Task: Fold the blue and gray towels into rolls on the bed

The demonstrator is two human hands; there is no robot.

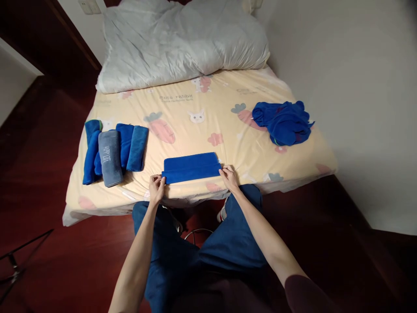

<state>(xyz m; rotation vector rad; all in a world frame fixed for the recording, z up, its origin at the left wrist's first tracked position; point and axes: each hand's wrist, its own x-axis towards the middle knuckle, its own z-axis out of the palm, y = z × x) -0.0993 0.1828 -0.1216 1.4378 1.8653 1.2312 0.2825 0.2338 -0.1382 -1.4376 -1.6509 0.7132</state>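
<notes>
A blue cloth (191, 167) lies flat near the front edge of the bed, its near side folded over in a strip. My left hand (157, 186) pinches the near left corner of the cloth. At the near right corner, the fingers of my right hand (228, 176) are closed on the cloth's edge. To the left, several rolled blue cloths (137, 148) lie side by side, with a grey-blue roll (110, 158) bearing white lettering on top. A crumpled heap of blue cloths (286, 124) sits at the right.
The bed (195, 134) has a yellow sheet with rabbit and carrot prints. A bulky pale grey quilt (182, 43) covers its far end. White wall (358, 108) rises at the right. A black metal stand (14, 263) is at the lower left.
</notes>
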